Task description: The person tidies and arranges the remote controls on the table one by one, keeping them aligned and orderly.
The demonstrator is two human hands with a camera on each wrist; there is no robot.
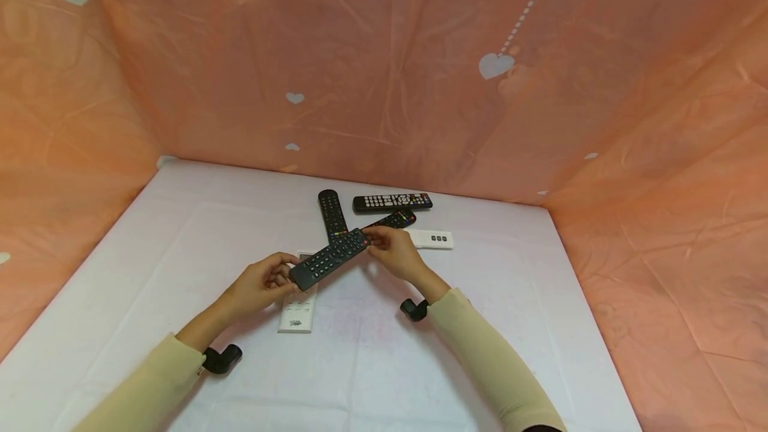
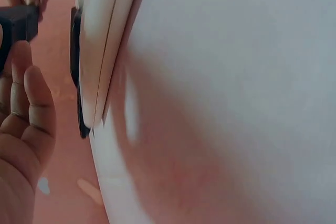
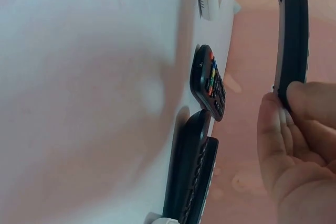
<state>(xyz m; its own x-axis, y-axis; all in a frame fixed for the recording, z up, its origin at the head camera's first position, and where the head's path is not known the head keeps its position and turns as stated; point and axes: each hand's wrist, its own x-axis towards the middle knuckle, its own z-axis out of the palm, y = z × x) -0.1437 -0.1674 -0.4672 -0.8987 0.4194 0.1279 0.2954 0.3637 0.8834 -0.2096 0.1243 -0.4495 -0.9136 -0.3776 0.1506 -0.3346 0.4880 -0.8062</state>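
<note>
Both hands hold one black remote (image 1: pixel 330 259) lifted a little above the white table (image 1: pixel 180 232). My left hand (image 1: pixel 264 281) grips its near end, and my right hand (image 1: pixel 393 252) pinches its far end. In the right wrist view the black remote (image 3: pixel 292 35) runs upward from my right hand's fingers (image 3: pixel 310 100). The left wrist view shows my left hand's fingers (image 2: pixel 29 108) beside the dark end of the black remote (image 2: pixel 16 27). A white remote (image 1: pixel 298 312) lies flat on the table under the left hand and shows edge-on as the white remote (image 2: pixel 102 40) in the left wrist view.
Three more black remotes lie behind the hands: an upright one (image 1: pixel 332 213), a crosswise one (image 1: pixel 393 202) and a slanted one (image 1: pixel 393 221). A small white remote (image 1: pixel 432 239) lies at the right. Orange cloth walls (image 1: pixel 384 59) enclose the table on three sides.
</note>
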